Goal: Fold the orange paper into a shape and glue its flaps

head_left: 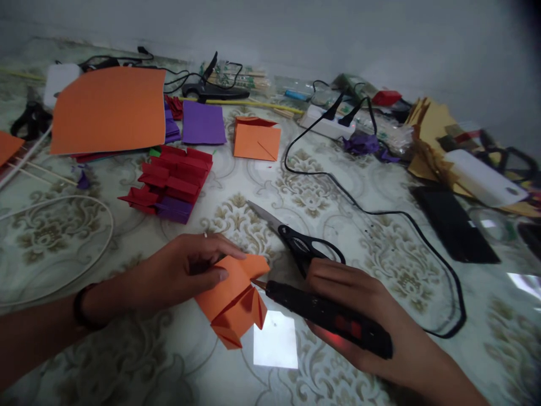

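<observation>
My left hand (181, 270) holds a folded orange paper piece (236, 316), thumb on top and fingers along its far edge. Folded flaps stand up at the paper's near and right sides. In my right hand (359, 299) is a black glue gun (329, 313) with a copper-coloured nozzle and a red glow at its side. Its tip is at the paper's right part; whether it touches I cannot tell. Black-handled scissors (296, 237) lie just beyond my right hand, blades pointing away to the left.
A red and purple folded-paper assembly (177, 183) lies left of centre. Behind it are orange sheets (112, 110), a purple square (204, 123) and a folded orange piece (257, 141). A black cord (355, 200) runs from the power strip (327, 123) around the right side, near a black phone (454, 225).
</observation>
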### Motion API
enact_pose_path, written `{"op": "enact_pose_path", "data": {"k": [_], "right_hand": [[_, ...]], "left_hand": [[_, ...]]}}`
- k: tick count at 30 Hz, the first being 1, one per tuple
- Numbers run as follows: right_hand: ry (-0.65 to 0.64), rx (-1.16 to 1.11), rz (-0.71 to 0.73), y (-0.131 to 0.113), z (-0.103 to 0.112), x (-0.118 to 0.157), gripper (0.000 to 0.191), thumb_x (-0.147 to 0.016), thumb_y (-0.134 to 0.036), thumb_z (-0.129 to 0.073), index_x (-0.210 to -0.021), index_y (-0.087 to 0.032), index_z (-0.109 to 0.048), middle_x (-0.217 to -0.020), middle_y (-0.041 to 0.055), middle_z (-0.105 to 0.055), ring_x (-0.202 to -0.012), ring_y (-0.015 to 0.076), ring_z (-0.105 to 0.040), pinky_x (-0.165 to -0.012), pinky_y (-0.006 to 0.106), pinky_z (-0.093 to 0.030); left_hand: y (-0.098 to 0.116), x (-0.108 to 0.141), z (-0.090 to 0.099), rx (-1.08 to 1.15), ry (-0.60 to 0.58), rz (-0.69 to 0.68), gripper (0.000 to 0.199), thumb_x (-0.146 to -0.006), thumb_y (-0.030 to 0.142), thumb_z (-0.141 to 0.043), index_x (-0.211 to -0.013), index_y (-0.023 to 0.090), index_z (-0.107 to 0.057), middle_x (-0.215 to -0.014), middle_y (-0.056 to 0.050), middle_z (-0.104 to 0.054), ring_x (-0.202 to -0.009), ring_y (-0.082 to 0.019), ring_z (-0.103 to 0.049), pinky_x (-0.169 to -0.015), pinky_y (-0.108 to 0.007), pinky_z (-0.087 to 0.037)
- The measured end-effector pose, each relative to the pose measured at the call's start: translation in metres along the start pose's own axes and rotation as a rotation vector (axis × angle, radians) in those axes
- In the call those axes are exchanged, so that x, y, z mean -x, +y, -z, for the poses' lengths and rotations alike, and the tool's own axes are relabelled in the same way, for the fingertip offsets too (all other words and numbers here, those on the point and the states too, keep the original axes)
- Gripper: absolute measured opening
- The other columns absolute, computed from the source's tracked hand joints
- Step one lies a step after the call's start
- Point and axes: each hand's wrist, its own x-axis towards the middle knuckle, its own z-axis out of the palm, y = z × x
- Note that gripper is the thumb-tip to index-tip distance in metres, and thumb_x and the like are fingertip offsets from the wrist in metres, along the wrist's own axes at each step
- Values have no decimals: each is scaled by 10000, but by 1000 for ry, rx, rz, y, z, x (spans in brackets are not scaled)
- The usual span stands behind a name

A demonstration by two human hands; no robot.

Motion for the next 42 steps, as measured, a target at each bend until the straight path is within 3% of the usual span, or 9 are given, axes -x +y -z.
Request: {"op": "enact_pose_path", "data": {"k": [6, 10, 17, 27, 33, 42], "right_hand": [[-23, 22, -7, 1, 1, 2, 191, -940, -254, -585, -751, -258, -555, -661, 37, -595, -619, 241, -601, -558, 346, -445], [39, 8, 22, 5, -1, 5, 197, -928, -254, -609, -743, -262, -541, -666, 36, -595, -611, 245, -605, -555, 352, -448], [52, 23, -30, 1, 1, 4, 281, -984, -348, -603, -718, -267, -560, -650, 41, -606, -605, 241, -619, -556, 358, -488], [35, 61, -53, 3, 6, 9, 99, -896, -240, -640, -803, -254, -610, -752, 69, -687, -728, 281, -703, -639, 368, -557], [62, 47, -30, 8, 6, 9, 147, -880, -227, -638, -751, -262, -575, -687, 41, -635, -637, 251, -652, -579, 349, -504], [46, 73, -72, 5, 12, 9, 172, -920, -275, -630, -755, -261, -580, -691, 43, -633, -645, 252, -647, -596, 354, -509]], "left_hand": [[4, 0, 1, 1, -10, 50, 334, -958, 309, -680, -1270, 220, -758, -1302, -104, -731, -1108, -254, -693, -836, -314, -584], [2, 0, 2, 3, -2, 10, 304, -967, 289, -678, -1255, 243, -761, -1313, -86, -726, -1077, -230, -699, -827, -297, -581], [2, 1, 1, 5, 12, 14, 283, -974, 295, -687, -1242, 249, -768, -1312, -83, -736, -1110, -231, -705, -890, -304, -591], [3, 0, 1, -35, 21, 20, 296, -961, 313, -685, -1236, 243, -770, -1281, -85, -727, -1057, -230, -692, -782, -278, -569], [-2, 1, 3, -56, 15, 14, 302, -979, 368, -669, -1232, 228, -757, -1187, -82, -724, -1064, -236, -667, -752, -270, -545], [-1, 1, 3, -75, 33, 32, 259, -969, 362, -669, -1189, 265, -768, -1030, -40, -717, -901, -190, -653, -685, -245, -518]]}}
